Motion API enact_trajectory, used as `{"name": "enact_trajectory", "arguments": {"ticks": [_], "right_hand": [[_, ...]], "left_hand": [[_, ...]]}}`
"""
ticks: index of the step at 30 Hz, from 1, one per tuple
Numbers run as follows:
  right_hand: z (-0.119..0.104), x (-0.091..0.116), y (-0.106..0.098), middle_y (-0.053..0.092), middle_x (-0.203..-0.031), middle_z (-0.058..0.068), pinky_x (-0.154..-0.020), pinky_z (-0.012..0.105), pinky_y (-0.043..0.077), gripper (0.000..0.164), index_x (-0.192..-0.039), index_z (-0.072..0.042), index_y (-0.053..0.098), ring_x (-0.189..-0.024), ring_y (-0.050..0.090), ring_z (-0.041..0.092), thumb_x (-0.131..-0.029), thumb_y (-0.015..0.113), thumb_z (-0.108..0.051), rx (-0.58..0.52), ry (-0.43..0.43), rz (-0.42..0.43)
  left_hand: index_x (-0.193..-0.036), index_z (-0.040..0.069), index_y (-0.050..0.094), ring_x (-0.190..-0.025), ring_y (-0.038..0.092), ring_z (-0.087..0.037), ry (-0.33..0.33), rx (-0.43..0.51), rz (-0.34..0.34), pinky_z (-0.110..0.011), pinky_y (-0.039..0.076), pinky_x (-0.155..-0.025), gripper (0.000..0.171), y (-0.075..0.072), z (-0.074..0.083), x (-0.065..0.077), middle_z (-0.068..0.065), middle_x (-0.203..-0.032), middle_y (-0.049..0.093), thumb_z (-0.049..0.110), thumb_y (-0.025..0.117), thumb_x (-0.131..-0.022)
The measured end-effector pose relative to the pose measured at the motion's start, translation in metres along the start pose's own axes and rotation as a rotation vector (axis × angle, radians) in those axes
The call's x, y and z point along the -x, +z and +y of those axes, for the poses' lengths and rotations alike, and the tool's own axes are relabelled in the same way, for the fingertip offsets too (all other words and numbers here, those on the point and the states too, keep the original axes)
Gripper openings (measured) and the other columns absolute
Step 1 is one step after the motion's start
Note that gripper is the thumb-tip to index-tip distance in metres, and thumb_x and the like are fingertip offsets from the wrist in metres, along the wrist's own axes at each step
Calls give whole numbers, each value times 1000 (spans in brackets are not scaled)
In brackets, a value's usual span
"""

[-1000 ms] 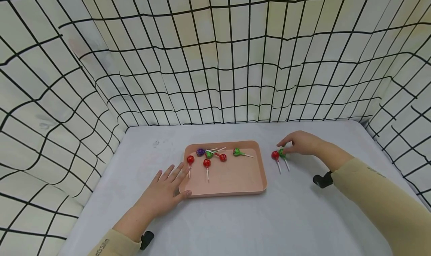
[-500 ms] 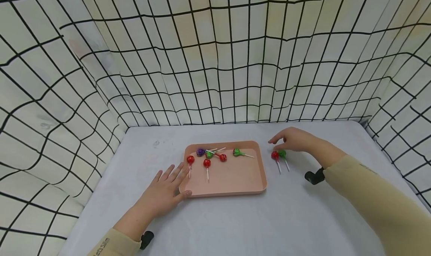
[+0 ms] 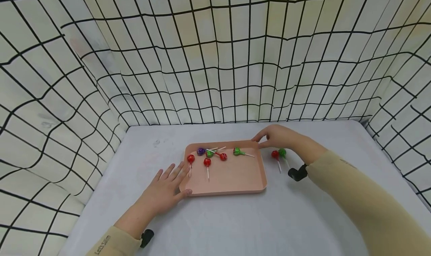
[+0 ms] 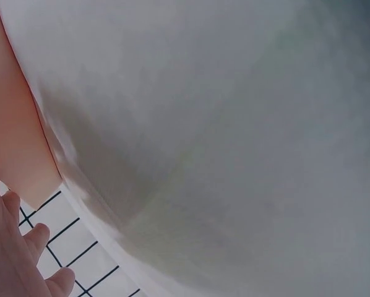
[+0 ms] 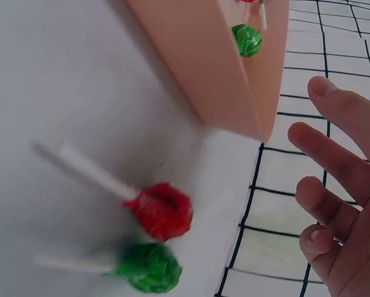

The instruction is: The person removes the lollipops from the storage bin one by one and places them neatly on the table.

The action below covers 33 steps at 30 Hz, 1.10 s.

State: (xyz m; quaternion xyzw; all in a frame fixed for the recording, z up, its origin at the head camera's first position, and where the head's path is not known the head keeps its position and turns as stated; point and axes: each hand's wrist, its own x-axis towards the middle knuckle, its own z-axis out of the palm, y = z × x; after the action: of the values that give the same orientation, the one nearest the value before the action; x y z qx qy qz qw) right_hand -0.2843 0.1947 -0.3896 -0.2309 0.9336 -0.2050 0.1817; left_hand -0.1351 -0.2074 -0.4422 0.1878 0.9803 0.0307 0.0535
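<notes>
A shallow pink tray (image 3: pixel 235 181) lies mid-table with several wrapped lollipops in it. Among them are a purple lollipop (image 3: pixel 201 151), a red lollipop (image 3: pixel 207 162) and, toward the right, a green lollipop (image 3: pixel 237 151). My left hand (image 3: pixel 165 192) rests at the tray's left side, fingers spread straight and fingertips over the rim. My right hand (image 3: pixel 281 138) is at the tray's back right corner, holding nothing; the right wrist view shows its fingers loosely bent. Just right of the tray, below that hand, a red lollipop (image 5: pixel 163 210) and another green lollipop (image 5: pixel 151 269) lie side by side.
A white cloth covers the table (image 3: pixel 222 226). Behind and at both sides stand pale walls with a black grid (image 3: pixel 235 61). A black wrist camera (image 3: pixel 297 172) sits under the right sleeve, close to the loose lollipop sticks.
My right hand has moved left from above the red and green lollipops outside the tray to the tray's back right corner. My left hand, the tray and the lollipops have stayed put.
</notes>
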Motion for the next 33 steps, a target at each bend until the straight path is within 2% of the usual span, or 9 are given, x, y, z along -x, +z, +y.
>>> {"name": "enact_trajectory", "arguments": {"ticks": [5,13,22,28,33], "right_hand": [[-15,-10,2,68,-114,-10,-77,33,49,27,-119,-32,74,-96,55,19,-91,73,-33,16,-17,-9],[-30,-23,5,69,-109,-12,-76,32,50,27,-117,-31,75,-95,56,18,-90,74,-34,48,-50,-14],[-47,-32,9,69,-105,-11,-91,37,51,26,-115,-28,76,-103,58,15,-89,75,-30,123,-70,-52],[-52,-38,13,69,-100,-11,-85,34,52,22,-112,-28,77,-96,59,13,-91,73,-28,187,-90,-84],[-51,-43,17,69,-101,-11,-86,34,52,20,-110,-29,77,-95,60,11,-92,70,-26,257,-120,-97]], "left_hand": [[-159,19,26,-149,21,-37,1,12,2,-62,16,-117,82,-3,1,1,-5,-164,23,67,45,-95],[-159,20,23,-149,19,-37,-3,14,-2,-62,14,-117,81,-3,2,2,-4,-165,20,63,49,-95],[-159,20,23,-149,19,-37,-9,14,-9,-63,15,-117,82,-5,2,2,-4,-165,19,63,50,-95],[-160,21,22,-149,18,-36,-12,17,-13,-63,14,-117,82,-3,1,1,-4,-165,19,63,50,-95],[-159,19,24,-149,20,-37,-7,15,1,-63,14,-117,81,-3,2,2,-5,-164,22,63,49,-95]]}}
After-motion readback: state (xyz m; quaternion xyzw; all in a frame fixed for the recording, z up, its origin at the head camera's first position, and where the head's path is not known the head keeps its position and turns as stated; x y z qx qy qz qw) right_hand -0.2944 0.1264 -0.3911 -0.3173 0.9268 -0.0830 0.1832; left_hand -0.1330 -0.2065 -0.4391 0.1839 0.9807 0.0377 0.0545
